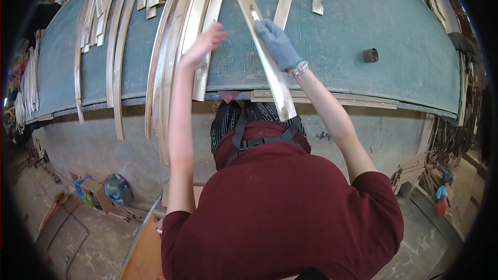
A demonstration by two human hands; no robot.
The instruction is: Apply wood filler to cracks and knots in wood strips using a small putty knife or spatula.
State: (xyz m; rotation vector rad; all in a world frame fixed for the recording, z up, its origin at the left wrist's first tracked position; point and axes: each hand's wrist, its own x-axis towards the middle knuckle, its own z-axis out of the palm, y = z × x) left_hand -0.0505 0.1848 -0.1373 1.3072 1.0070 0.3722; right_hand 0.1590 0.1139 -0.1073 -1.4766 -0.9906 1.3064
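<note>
A long pale wooden slat [270, 75] lies slantwise before me, its near end sticking out past the table edge. My right hand [279, 44], in a grey glove, rests over this slat. Its fingers are closed round a slim white pen-like tool [254, 15] with a dark tip; its exact kind is unclear. My left hand [205, 45], bare and blurred by motion, is over a neighbouring slat [211, 13]. Its fingers look loosely apart, and I see nothing in them. More slats [168, 65] lie side by side to the left.
The green-topped table [332, 46] spans the view. A small dark cup [370, 55] stands on it at right. Several slats [118, 67] overhang the near edge at left. Below lie a cardboard box [97, 193] and a filled plastic bag [118, 189]. Wood pieces [410, 171] are stacked at lower right.
</note>
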